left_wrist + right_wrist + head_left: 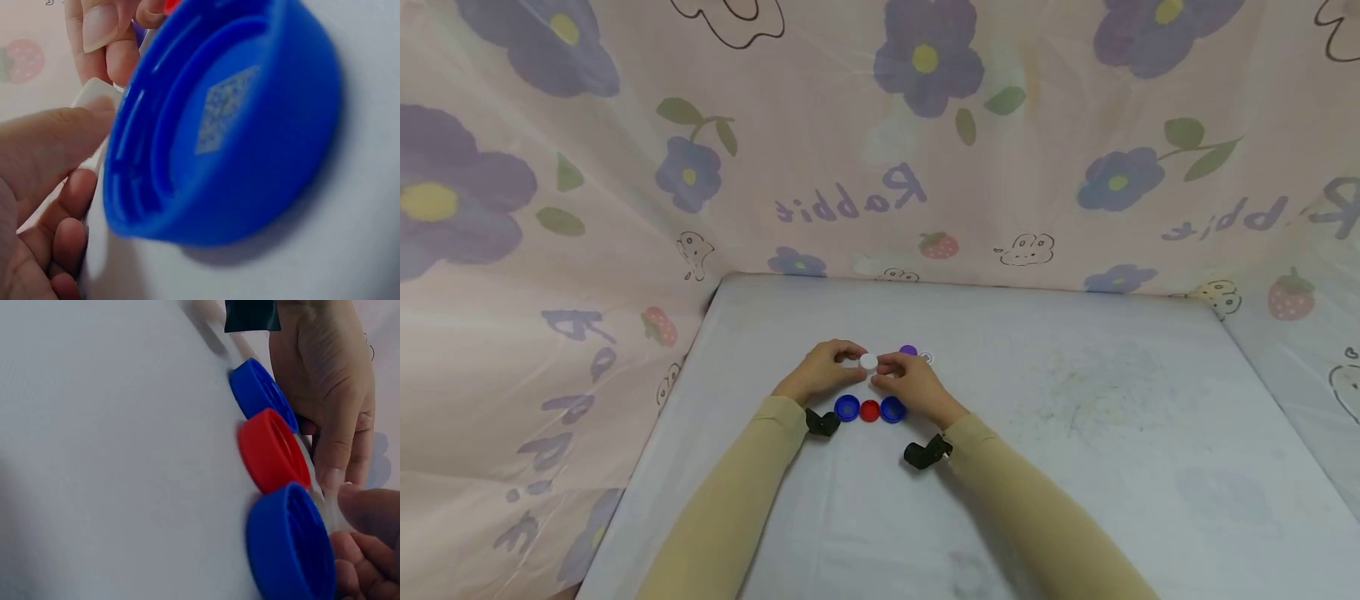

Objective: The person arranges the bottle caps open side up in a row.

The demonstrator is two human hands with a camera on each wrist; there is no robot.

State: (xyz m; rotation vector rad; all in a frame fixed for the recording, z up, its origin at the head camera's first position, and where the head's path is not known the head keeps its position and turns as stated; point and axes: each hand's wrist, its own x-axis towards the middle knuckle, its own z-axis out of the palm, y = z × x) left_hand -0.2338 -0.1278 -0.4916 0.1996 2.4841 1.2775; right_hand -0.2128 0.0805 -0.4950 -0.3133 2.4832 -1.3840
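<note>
Between the two hands a small white bottle cap (868, 362) is held above the table. My left hand (823, 367) pinches its left side, and in the left wrist view the left thumb (56, 134) lies against the cap. From the other side my right hand (917, 385) has its curled fingertips at the cap's right edge; part of that contact is hidden. Just nearer than the hands, a red cap (869, 411) sits between a left blue cap (847, 408) and a right blue cap (892, 409), all with their hollow sides up.
Behind the right hand lie a purple cap (908, 351) and a white patterned piece (927, 358). A black wrist mount (928, 452) hangs under the right sleeve. The white table (1075, 500) meets a flower-printed curtain (985, 183) at the back and sides.
</note>
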